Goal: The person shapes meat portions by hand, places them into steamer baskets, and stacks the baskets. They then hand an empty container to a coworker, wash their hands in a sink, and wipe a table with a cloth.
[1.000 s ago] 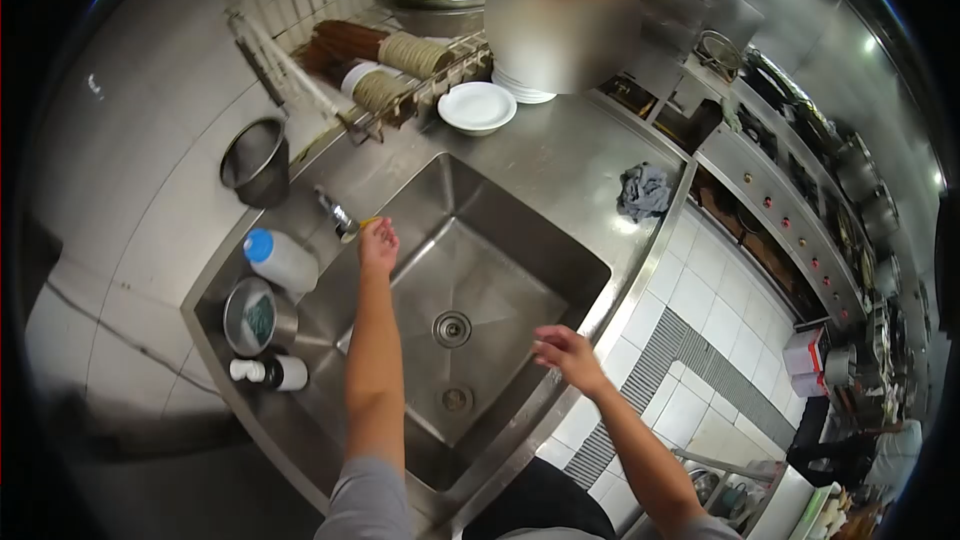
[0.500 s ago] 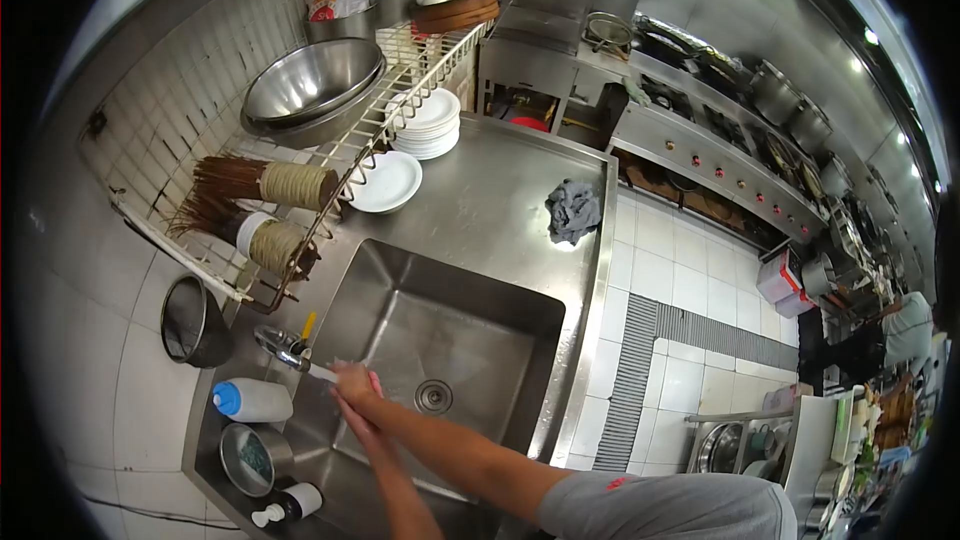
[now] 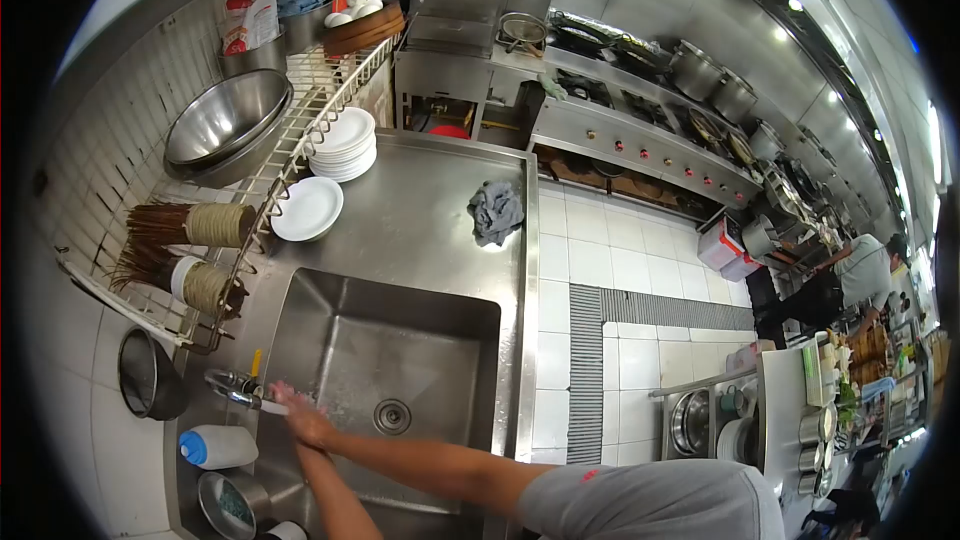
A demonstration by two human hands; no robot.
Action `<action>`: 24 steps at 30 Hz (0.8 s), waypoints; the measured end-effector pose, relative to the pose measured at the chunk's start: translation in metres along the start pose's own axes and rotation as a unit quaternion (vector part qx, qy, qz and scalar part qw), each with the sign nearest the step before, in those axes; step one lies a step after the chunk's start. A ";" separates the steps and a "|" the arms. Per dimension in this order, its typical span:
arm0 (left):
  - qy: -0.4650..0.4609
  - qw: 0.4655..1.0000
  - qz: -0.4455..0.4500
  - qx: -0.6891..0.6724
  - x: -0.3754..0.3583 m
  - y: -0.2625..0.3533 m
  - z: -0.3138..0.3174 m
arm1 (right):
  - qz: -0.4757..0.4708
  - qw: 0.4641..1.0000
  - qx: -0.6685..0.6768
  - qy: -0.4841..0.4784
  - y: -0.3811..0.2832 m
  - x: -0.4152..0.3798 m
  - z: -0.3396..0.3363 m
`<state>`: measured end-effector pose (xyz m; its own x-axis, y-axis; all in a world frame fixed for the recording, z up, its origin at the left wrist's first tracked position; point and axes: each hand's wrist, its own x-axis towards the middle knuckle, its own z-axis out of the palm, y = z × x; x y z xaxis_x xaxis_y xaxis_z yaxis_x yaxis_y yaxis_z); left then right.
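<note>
My right hand and my left hand are together over the steel sink, at the tip of the running faucet. White water reaches them from the spout. My right hand lies across my left, and the fingers of both are blurred and partly hidden, so how far they are bent does not show. No object is visible in either hand. A yellow lever stands up beside the faucet. The sink drain is to the right of my hands.
A plastic bottle with blue cap and a metal container stand by the sink. White plates and a grey cloth lie on the counter. Bundled brushes sit on the wire rack. Another person stands far right.
The whole view has shifted, so the scene sits further left and the far-right person shows more fully. My hands remain together at the faucet, rubbed into a slightly different position.
</note>
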<state>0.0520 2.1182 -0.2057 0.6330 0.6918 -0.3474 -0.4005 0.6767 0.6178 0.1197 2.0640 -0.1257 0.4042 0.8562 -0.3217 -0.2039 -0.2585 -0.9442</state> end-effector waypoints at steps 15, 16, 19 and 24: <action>-0.211 0.956 0.043 -0.198 -0.007 -0.026 -0.037 | 0.062 0.989 0.130 -0.029 -0.016 -0.003 -0.013; -0.205 0.957 0.049 -0.197 -0.008 -0.026 -0.026 | 0.003 0.999 -0.035 -0.006 -0.003 0.008 -0.010; 0.147 0.978 0.053 -0.140 -0.008 -0.017 0.007 | -0.031 0.985 -0.159 0.064 -0.003 0.011 -0.005; -0.054 0.994 0.084 -0.038 -0.008 -0.001 0.010 | 0.028 0.998 -0.052 0.030 -0.066 -0.028 -0.026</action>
<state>0.0541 2.1090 -0.1965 0.6192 0.7679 -0.1642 -0.5525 0.5746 0.6038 0.1450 2.0450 -0.0565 0.4473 0.8116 -0.3757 -0.1361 -0.3534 -0.9255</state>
